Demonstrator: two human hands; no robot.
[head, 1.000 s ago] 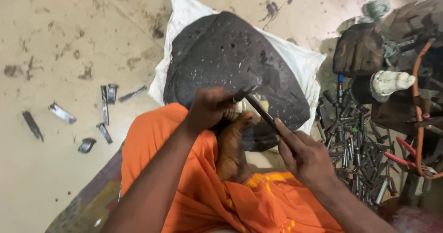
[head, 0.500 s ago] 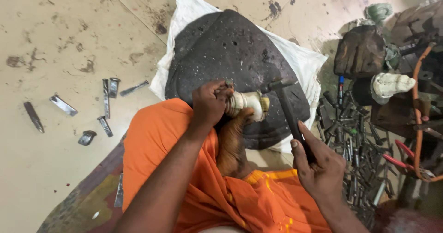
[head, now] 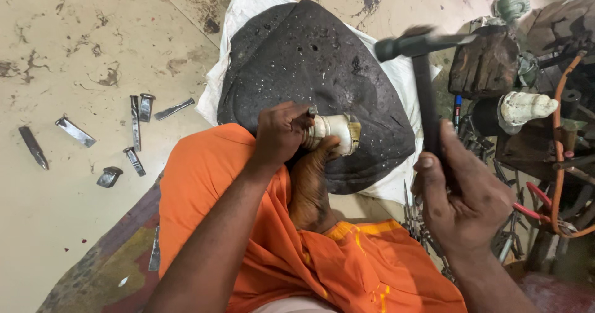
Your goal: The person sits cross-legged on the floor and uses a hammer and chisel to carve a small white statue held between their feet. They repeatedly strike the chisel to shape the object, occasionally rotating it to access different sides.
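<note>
**Two hands, one small white piece on the stone**

Two jobs split here: your left hand (head: pixel 279 133) pinches a short metal punch (head: pixel 312 110) against the whitish, ribbed carved piece (head: pixel 334 132), which sits on the dark, pitted, domed block (head: pixel 322 59), with your foot (head: pixel 313 176) braced against it so it probably can't roll. Your right hand (head: pixel 462 198) is wrapped tight round the dark hammer (head: pixel 421 59), raised above. Flat steel chisels (head: pixel 133 130) lie on the stained floor (head: pixel 62 40).

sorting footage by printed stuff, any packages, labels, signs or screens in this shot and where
No packages, signs or screens show.
Closest to a label: a yellowish band around the small white cylinder that the left hand steadies on the dark domed block; too small to tell whether it is printed.
</note>
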